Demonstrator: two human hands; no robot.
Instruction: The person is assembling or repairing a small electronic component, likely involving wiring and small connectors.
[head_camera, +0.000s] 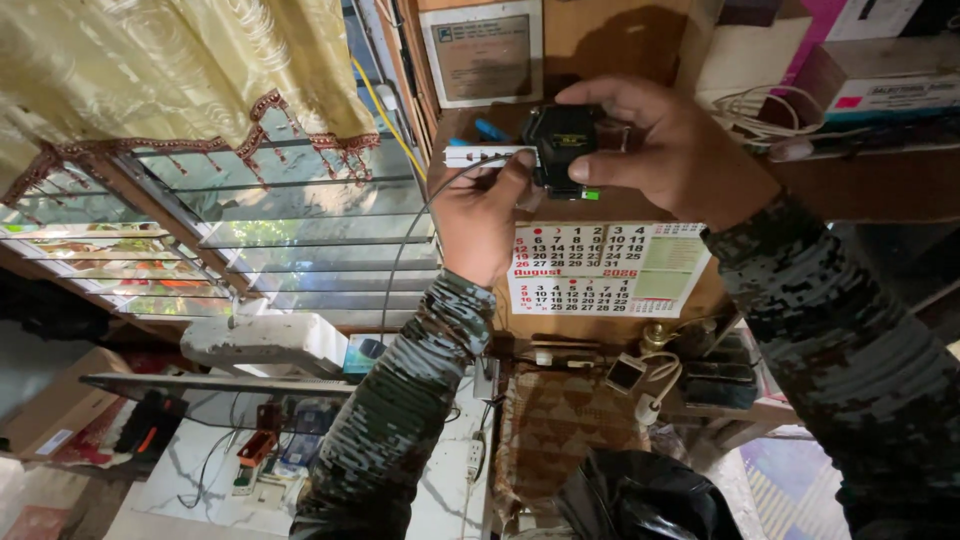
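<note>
Both arms in camouflage sleeves reach up toward a wooden wall panel. My right hand (672, 150) grips a small black boxy device (562, 146) with a green tab at its bottom. My left hand (484, 215) pinches the device's left edge, where a thin grey wire (405, 250) meets it. A white slotted strip (482, 155) sticks out to the left just behind the device. A blue object (490, 129) pokes out above the strip, mostly hidden.
A wall calendar (605, 268) hangs just below the hands, a framed notice (486, 50) above. Louvred glass window (300, 240) and a gold curtain (150, 70) at left. Boxes and white cables (760, 115) on a shelf at right. Below lie a marble-topped bench (200, 480) with tools and a black bag (640, 495).
</note>
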